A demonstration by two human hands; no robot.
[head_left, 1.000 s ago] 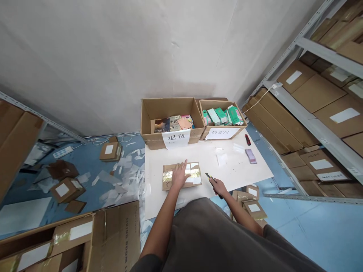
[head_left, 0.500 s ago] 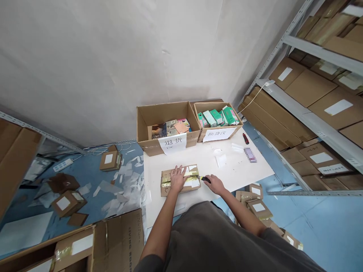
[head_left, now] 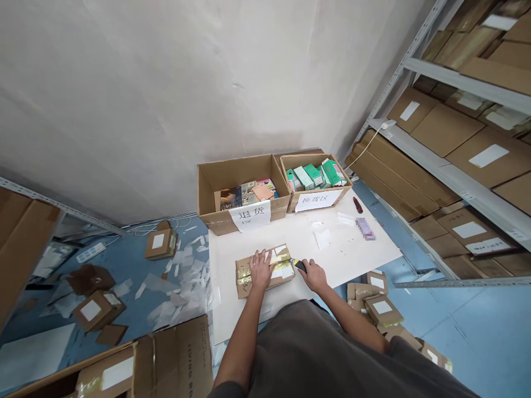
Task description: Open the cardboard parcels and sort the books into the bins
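Note:
A small taped cardboard parcel (head_left: 280, 264) lies on the white sheet (head_left: 332, 251) on the floor. My left hand (head_left: 260, 270) rests flat on its top with fingers spread, pressing it down. My right hand (head_left: 314, 275) is closed around a utility knife (head_left: 298, 264), whose yellow tip touches the parcel's right end at the tape.
Two open cartons stand at the sheet's far edge: one with books (head_left: 219, 182), one with green boxes (head_left: 340, 190). A red knife (head_left: 357, 205) and a small purple item (head_left: 365, 228) lie on the sheet. Small parcels (head_left: 379, 307) sit at right, shelves (head_left: 456, 177) beyond, paper scraps (head_left: 182, 271) and parcels at left.
My right hand has brought the knife from beside the parcel up to its right end. My left hand has settled flat on the parcel's top.

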